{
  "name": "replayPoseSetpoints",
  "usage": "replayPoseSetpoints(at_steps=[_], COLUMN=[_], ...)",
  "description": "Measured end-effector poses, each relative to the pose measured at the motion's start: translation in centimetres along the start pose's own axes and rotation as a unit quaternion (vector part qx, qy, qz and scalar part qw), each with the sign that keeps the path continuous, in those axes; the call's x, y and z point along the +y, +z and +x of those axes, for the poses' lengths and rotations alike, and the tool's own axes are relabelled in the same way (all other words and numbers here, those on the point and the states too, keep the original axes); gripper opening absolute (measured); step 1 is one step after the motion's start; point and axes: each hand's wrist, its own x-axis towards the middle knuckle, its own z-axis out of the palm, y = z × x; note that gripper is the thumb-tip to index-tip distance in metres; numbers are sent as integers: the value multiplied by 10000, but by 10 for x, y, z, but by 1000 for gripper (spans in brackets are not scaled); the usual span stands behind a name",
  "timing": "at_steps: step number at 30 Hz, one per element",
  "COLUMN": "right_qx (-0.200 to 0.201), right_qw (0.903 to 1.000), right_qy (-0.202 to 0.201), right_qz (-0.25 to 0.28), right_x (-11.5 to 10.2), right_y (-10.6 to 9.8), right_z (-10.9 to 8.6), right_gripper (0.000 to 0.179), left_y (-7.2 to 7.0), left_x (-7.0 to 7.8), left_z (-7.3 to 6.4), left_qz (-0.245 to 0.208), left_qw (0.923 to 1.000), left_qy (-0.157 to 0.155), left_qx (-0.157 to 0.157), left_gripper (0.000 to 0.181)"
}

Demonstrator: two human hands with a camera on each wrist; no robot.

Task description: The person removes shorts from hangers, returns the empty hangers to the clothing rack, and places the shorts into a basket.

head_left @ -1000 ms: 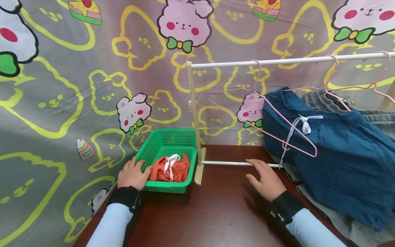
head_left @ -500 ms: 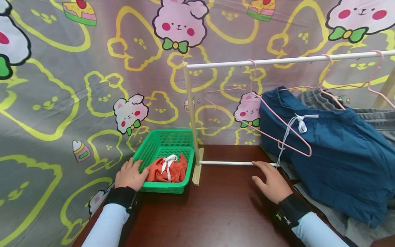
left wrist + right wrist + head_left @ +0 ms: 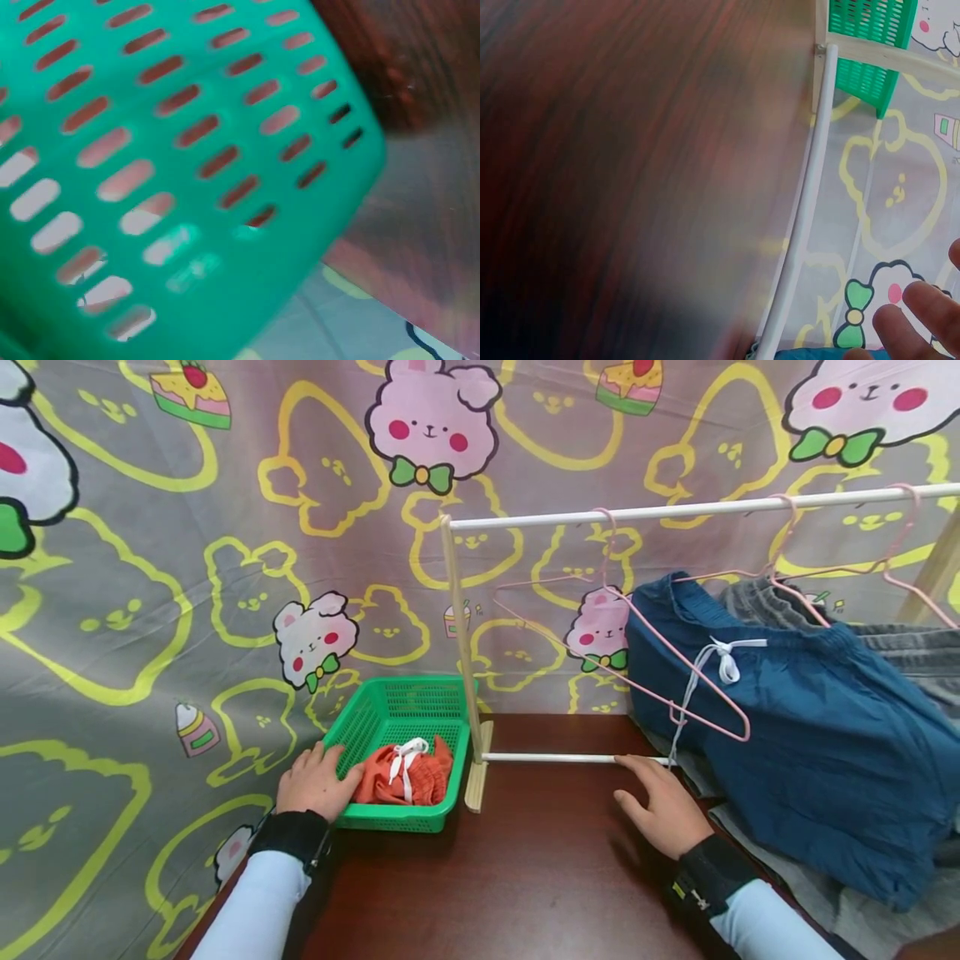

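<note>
In the head view, my left hand (image 3: 315,783) rests at the left front corner of the green plastic basket (image 3: 408,812), thumb over the rim and fingers relaxed. Orange drawstring shorts (image 3: 427,781) lie folded inside. The basket's slotted wall (image 3: 225,127) fills much of the left wrist view, where the left fingers are out of sight. My right hand (image 3: 663,806) has fingers loosely extended, holding nothing, near the rack's white lower bar (image 3: 555,758). Some right fingertips (image 3: 900,330) show in the right wrist view.
A clothes rack's white top rail (image 3: 540,518) carries a bare pink hanger (image 3: 675,647) and more pink hangers. Blue drawstring shorts (image 3: 810,727) and grey garments (image 3: 911,656) hang at right. Grey fabric (image 3: 795,852) lies below them. A patterned curtain (image 3: 247,485) backs the brown table (image 3: 525,877).
My right hand has moved slightly right and down along the lower bar, then stayed. The left hand stays at the basket. The head view has shifted a little.
</note>
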Motion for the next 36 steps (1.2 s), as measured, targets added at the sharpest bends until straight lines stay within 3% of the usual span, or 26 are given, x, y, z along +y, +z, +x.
replayPoseSetpoints(at_steps=[9,16,24,33,36], right_qx=[-7,-41,17,143,172], right_qw=[10000,10000,9999,9997,9996], right_qy=[13,30,-67,-149,-172], right_qz=[67,84,126,145,141], right_x=[0,0,-2,-1,1], right_y=[-2,-2,-2,-1,0], right_z=[0,-1,-1,-5,-6], right_gripper=[59,58,57,55,54], left_y=[-16,-33,-49,-57,-56], left_x=[28,63,110,153,163], left_z=[-3,-7,-2,17,25], left_qz=[-272,-691,-1110,-2001,-2482], left_qw=[9979,9916,9851,9687,9578], left_qy=[553,1088,1309,1453,1416], left_qx=[205,127,-71,-223,-319], left_gripper=[73,73,75,77,77])
